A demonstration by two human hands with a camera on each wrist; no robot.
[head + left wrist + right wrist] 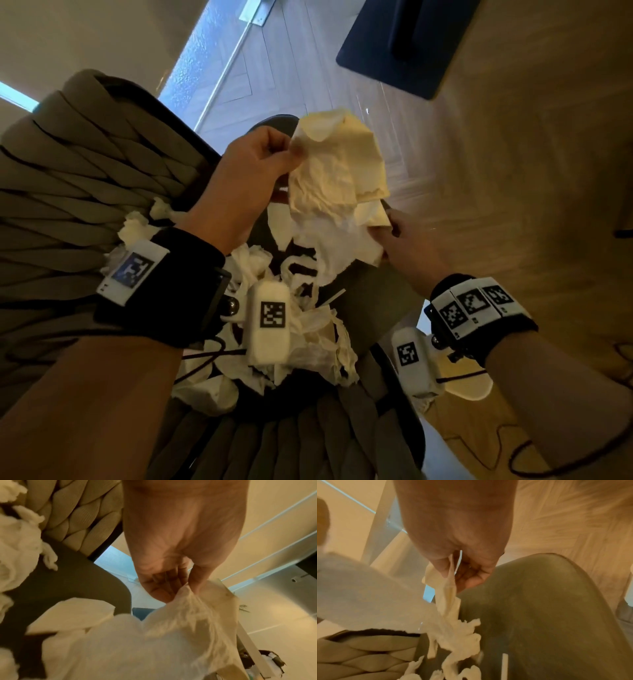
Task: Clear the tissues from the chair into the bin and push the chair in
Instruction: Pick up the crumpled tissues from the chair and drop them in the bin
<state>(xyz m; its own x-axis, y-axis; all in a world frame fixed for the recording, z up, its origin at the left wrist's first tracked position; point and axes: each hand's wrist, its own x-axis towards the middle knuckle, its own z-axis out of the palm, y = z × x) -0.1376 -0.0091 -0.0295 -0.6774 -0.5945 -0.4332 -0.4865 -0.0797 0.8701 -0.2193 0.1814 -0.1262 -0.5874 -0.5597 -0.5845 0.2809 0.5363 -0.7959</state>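
A bunch of white tissues (339, 185) hangs above the dark chair seat (373, 301), held from both sides. My left hand (291, 156) pinches its upper left edge between thumb and fingers; the left wrist view shows that pinch on the tissue (188, 609). My right hand (385, 240) pinches the lower right corner, and in the right wrist view a thin strip of tissue (448, 588) trails from its fingers. More crumpled tissues (308, 339) lie on the seat against the braided backrest (68, 205). A dark bin (267, 661) shows at the lower right of the left wrist view.
The wooden table top (531, 171) lies to the right with a dark monitor base (404, 44) on it. Herringbone floor (274, 68) and a bright glass panel (198, 68) are beyond the chair. A white straw-like stick (504, 665) lies on the seat.
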